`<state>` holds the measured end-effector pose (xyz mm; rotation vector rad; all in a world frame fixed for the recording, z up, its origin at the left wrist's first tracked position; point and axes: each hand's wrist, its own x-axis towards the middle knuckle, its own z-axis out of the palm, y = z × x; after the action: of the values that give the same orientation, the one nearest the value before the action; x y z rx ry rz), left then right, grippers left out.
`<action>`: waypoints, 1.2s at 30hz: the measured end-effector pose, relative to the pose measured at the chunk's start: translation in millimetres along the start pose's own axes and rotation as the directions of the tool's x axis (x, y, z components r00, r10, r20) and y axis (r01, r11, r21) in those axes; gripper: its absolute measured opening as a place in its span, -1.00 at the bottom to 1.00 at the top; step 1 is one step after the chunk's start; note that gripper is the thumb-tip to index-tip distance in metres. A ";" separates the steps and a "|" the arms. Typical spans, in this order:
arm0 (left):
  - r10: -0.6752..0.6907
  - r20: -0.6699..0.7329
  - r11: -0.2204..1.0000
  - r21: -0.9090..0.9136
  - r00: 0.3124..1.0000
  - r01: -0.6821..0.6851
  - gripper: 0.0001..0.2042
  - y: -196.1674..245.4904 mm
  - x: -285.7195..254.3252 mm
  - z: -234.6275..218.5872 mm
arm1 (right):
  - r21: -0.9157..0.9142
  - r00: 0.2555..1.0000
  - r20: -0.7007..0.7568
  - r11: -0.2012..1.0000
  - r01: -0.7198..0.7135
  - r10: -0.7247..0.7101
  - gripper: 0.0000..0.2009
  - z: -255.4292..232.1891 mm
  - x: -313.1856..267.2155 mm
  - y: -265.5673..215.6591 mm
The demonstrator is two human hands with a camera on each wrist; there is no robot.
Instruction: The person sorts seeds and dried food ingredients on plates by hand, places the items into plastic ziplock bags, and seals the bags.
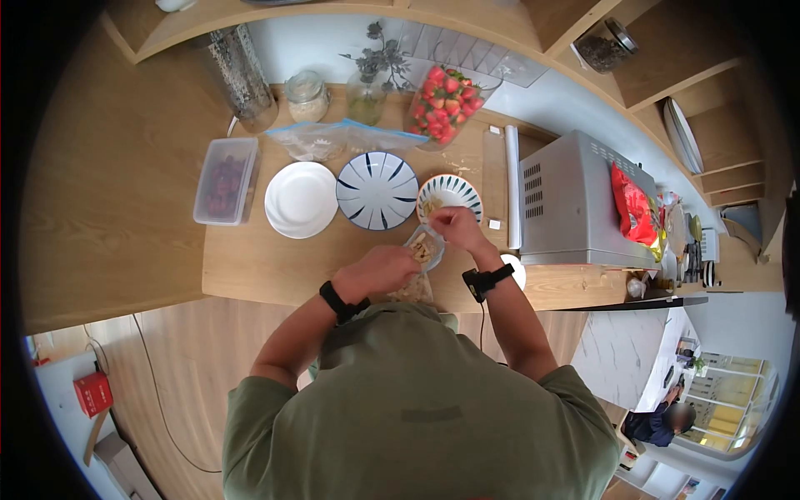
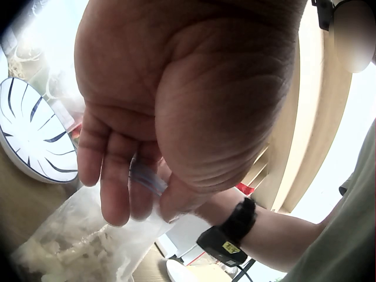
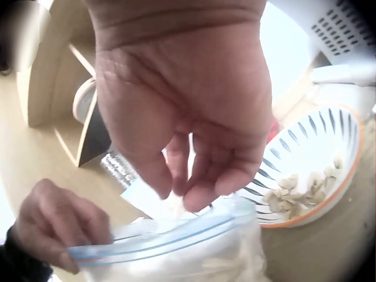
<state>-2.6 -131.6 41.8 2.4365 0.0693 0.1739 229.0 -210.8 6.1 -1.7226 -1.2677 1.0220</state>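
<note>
A clear zip bag (image 1: 422, 252) of pale dried pieces lies between the two hands near the table's front edge. My left hand (image 1: 385, 271) grips one end of its mouth; the left wrist view shows that hand's curled fingers (image 2: 116, 194) at the plastic. Above the other end of the blue zip strip (image 3: 158, 242), my right hand (image 1: 461, 231) has its fingers bent and its tips together at the bag's edge; whether a piece is between them is hidden. Beside the right hand, an orange-rimmed striped bowl (image 3: 346, 170) holds several pale pieces (image 3: 288, 197).
Left of the bowl are a blue-striped plate (image 1: 377, 190), a white plate (image 1: 300, 200) and a lidded box (image 1: 225, 182). Behind stand another zip bag (image 1: 312, 143), jars and a container of strawberries (image 1: 446, 104). A grey appliance (image 1: 567, 200) is at the right.
</note>
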 end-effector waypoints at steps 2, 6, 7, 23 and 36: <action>-0.011 0.007 1.000 0.009 1.000 0.011 -0.93 3.1 -0.4 -0.1 | -0.463 0.945 -0.298 0.846 -0.266 0.134 -0.55 -9.7 17.3 25.4; -0.010 0.004 1.000 0.014 1.000 0.010 -0.93 6.4 -1.7 -1.8 | -0.620 0.924 -0.380 0.726 -0.298 0.056 -0.29 1.1 33.0 58.4; -0.007 0.003 1.000 0.022 1.000 0.007 -0.93 6.7 -1.8 -2.7 | -0.614 0.936 -0.340 0.733 -0.293 0.089 -0.29 2.9 36.5 55.2; -0.025 -0.012 1.000 -0.015 1.000 0.025 -0.92 4.9 -4.4 -4.3 | -0.465 0.963 -0.228 0.885 0.020 -0.141 -0.80 -7.7 53.2 80.2; -0.012 -0.004 1.000 -0.022 1.000 0.012 -0.90 3.8 -0.8 -2.0 | 0.577 0.884 -0.169 0.771 -0.271 0.437 -0.77 -33.8 25.5 68.4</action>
<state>-3.6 -133.3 45.7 2.4136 0.0831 0.1743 289.7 -205.3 -46.4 -1.6050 -0.3923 1.1477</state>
